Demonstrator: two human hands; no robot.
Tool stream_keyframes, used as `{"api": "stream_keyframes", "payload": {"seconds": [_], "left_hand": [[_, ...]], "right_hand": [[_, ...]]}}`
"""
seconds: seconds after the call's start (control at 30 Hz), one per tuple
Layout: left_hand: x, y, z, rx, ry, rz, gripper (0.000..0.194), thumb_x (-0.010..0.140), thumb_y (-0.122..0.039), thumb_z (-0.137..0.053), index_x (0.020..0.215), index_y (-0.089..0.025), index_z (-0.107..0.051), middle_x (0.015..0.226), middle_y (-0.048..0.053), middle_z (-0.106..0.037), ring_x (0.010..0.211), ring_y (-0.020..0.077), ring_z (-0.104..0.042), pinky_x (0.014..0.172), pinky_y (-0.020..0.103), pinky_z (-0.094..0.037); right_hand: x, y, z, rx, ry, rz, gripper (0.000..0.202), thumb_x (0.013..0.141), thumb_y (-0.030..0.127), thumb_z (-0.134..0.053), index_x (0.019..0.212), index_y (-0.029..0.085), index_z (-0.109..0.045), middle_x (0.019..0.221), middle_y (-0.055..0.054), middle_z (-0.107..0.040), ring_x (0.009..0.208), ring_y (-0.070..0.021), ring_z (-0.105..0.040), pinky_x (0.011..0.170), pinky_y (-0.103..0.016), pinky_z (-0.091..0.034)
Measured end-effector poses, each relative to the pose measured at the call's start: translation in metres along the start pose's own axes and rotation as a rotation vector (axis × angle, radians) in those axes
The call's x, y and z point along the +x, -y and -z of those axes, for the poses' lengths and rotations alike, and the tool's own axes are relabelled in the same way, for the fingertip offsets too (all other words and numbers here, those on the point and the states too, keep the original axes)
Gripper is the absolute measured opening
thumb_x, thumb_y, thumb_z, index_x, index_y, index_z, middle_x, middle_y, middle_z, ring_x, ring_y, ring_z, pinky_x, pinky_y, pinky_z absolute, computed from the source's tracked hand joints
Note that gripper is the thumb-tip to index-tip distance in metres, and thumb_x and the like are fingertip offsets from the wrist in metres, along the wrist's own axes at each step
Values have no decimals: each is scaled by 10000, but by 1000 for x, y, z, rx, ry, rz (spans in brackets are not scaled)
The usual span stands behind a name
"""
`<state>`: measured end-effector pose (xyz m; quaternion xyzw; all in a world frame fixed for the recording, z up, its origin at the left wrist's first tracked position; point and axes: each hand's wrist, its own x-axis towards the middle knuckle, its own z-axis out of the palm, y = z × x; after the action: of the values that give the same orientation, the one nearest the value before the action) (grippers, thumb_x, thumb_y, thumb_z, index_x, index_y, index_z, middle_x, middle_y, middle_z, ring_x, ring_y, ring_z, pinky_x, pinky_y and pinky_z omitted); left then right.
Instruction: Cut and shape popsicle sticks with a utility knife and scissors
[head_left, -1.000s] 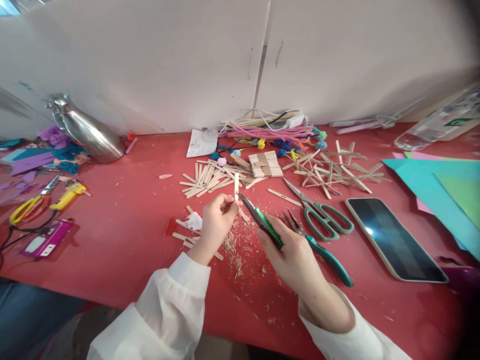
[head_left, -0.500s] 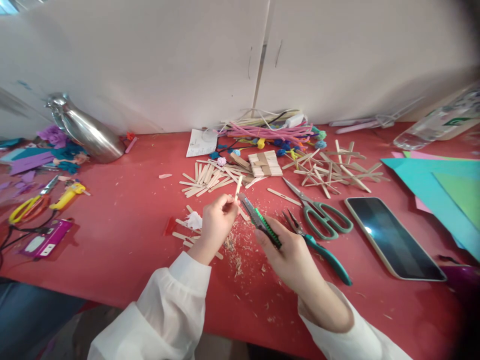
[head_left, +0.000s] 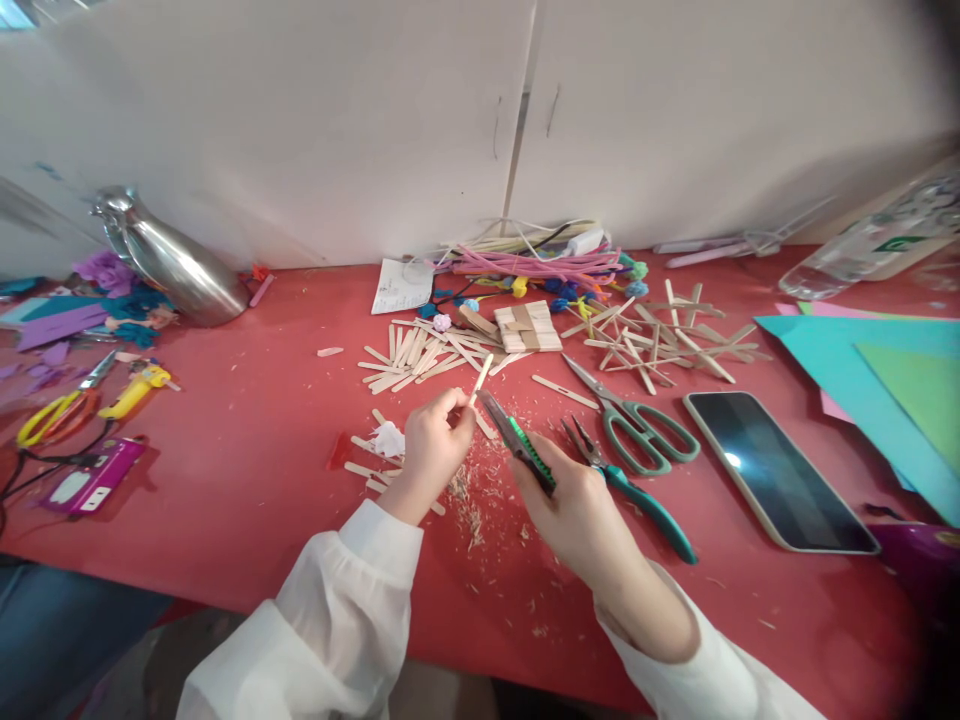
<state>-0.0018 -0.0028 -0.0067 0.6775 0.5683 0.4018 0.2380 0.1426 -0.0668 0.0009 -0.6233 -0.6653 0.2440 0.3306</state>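
My left hand (head_left: 436, 440) pinches a short wooden craft stick (head_left: 484, 374), its free end pointing up and away from me. In my right hand (head_left: 574, 500) is a utility knife (head_left: 529, 452) with a black and green handle, its blade out close to the stick; whether the two touch I cannot tell. Below the hands, wood shavings (head_left: 472, 510) are scattered over the red table (head_left: 255, 470). Just beyond lie many loose craft sticks (head_left: 412, 355) and a taped bundle of sticks (head_left: 528, 328).
Right of my hand lie teal-handled pliers (head_left: 651, 510), green-handled scissors (head_left: 645, 430) and a phone (head_left: 780, 470). Coloured paper (head_left: 862, 380) and a bottle (head_left: 862, 250) are farther right. A steel jug (head_left: 176, 260), yellow scissors (head_left: 60, 412) and a yellow glue gun (head_left: 135, 393) stand or lie left.
The stick in my left hand has tilted slightly to the right. My right hand with the knife has shifted very little, and the view has moved slightly.
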Motion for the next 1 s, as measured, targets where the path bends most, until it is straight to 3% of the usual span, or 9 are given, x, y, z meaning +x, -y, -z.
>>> {"api": "stream_keyframes", "payload": {"seconds": [0.1, 0.27, 0.53, 0.67, 0.77, 0.9, 1.0], "left_hand": [[0, 1, 0, 17, 15, -25, 139, 779, -205, -506, 640, -200, -496, 486, -62, -379, 448, 93, -353, 507, 200, -276], [1, 1, -1, 13, 65, -21, 177, 823, -245, -466, 657, -188, -491, 497, -63, -389, 443, 84, -358, 497, 190, -284], [4, 6, -1, 207, -15, -164, 178, 829, -219, -450, 657, -183, -476, 499, -64, -362, 442, 81, -351, 500, 198, -265], [4, 4, 0, 218, -2, -129, 173, 816, -213, -449, 646, -186, -467, 497, -65, -353, 439, 82, -338, 497, 201, -258], [4, 4, 0, 112, 66, -19, 165, 802, -224, -458, 642, -189, -464, 484, -69, -349, 435, 83, -335, 491, 195, -269], [5, 10, -3, -19, 130, 66, 159, 787, -234, -467, 636, -184, -476, 514, -51, -443, 471, 89, -415, 516, 191, -319], [7, 16, -4, -37, 150, 81, 150, 772, -227, -479, 628, -183, -480, 519, -45, -480, 476, 93, -437, 519, 194, -334]], "right_hand": [[1, 0, 1, 36, 23, -31, 237, 814, 326, -410, 878, 158, -564, 471, 51, -436, 334, -98, -313, 384, -240, -308], [5, -1, 3, 142, 93, -106, 150, 796, 328, -438, 770, 198, -507, 511, 49, -445, 403, -105, -420, 424, -227, -344], [11, 7, 9, 315, 295, -254, 264, 846, 391, -317, 647, 236, -393, 337, 103, -348, 239, -95, -362, 275, -207, -326], [9, 4, 5, 207, 227, -205, 248, 830, 391, -333, 660, 227, -409, 374, 77, -399, 289, -103, -411, 331, -214, -346], [6, -1, -2, 40, 123, -131, 254, 803, 372, -369, 782, 177, -530, 478, 9, -516, 387, -134, -478, 404, -242, -340], [1, -4, -10, -190, 3, -82, 397, 798, 304, -373, 1040, 83, -597, 656, -110, -638, 439, -177, -522, 419, -268, -240], [-1, -3, -13, -288, -42, -60, 401, 817, 264, -373, 1091, 102, -616, 770, -140, -659, 443, -168, -526, 421, -272, -170]]}}
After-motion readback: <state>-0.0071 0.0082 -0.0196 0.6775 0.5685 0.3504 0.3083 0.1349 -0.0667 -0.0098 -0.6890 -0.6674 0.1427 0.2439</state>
